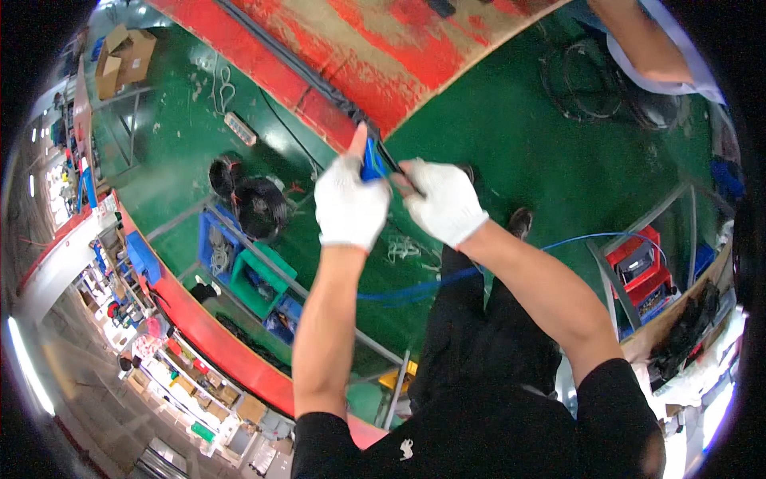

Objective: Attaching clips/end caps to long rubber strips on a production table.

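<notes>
My left hand (351,203), in a white glove with bare fingertips, is closed around a small blue object (373,162) with a green streak; its exact kind is unclear. The index finger points up along a black cable bundle (307,73). That bundle runs along the edge of a worn red tabletop (391,96) to the corner by my hands. My right hand (444,201), also gloved with bare fingertips, pinches a thin black cable end (388,158) just right of the blue object. Motion smears the fingers slightly.
Black cable coils (259,207) and a power strip (240,128) lie on the green floor at left. Beneath a metal-framed bench stand a green crate (259,281) and a blue crate (214,239). A red bin (638,267) is at right. Another person's arm (642,40) shows at upper right.
</notes>
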The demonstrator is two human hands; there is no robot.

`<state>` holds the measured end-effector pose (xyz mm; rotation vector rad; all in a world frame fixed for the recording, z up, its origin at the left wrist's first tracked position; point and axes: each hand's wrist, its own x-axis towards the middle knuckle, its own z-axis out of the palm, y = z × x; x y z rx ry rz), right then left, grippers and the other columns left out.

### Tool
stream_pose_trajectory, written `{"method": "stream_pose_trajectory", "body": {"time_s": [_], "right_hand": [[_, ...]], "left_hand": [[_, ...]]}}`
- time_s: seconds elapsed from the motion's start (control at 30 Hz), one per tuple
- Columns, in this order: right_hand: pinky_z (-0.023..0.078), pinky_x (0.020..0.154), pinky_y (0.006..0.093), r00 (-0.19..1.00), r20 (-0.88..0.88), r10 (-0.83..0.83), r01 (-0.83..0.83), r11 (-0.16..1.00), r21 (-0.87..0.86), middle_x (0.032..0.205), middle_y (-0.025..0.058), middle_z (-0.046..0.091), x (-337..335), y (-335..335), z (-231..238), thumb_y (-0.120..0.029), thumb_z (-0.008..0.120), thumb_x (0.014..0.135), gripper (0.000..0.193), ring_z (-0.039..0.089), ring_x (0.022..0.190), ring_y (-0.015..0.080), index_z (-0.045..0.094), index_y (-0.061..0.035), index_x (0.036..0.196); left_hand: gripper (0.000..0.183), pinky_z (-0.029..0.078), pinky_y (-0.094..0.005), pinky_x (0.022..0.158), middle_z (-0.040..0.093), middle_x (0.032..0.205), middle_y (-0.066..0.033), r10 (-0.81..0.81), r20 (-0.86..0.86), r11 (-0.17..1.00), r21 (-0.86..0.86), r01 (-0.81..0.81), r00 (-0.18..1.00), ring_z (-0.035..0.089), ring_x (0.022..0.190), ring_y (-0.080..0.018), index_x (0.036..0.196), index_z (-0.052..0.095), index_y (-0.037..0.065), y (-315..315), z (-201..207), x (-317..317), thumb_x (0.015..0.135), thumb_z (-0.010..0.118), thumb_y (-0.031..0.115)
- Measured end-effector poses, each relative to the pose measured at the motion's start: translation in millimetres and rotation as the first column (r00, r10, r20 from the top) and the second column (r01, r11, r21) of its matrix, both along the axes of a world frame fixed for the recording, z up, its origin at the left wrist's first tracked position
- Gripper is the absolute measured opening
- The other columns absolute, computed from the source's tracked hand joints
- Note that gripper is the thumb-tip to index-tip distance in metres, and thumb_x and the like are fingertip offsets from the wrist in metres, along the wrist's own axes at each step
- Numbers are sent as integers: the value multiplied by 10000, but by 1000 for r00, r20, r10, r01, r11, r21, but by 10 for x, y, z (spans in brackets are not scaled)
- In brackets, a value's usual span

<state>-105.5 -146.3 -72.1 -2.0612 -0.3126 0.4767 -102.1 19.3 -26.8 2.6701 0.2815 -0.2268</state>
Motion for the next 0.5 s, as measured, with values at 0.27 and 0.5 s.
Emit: {"method": "stream_pose_trajectory", "body": {"time_s": [0.27, 0.5], "right_hand": [[579, 893, 477, 951, -308, 22, -20, 1000, 9, 1062, 275, 745, 420, -130, 82, -340, 752, 886, 414, 725, 1022, 427, 750, -32, 1162], [584, 798, 479, 998, 62, -29, 36, 993, -111, 907, 233, 731, 656, 164, -36, -315, 732, 910, 331, 721, 879, 430, 731, -29, 1076]], "left_hand": [[778, 475, -272, 684, 571, 832, -8, 40, -333, 905, -388, -176, 942, 542, 699, -122, 1521, 610, 110, 242, 171, 209, 756, 710, 11], [771, 500, -319, 799, 616, 907, -106, -79, -370, 949, -311, -43, 926, 605, 808, -210, 1517, 599, 94, 243, 299, 366, 759, 738, 89]]}}
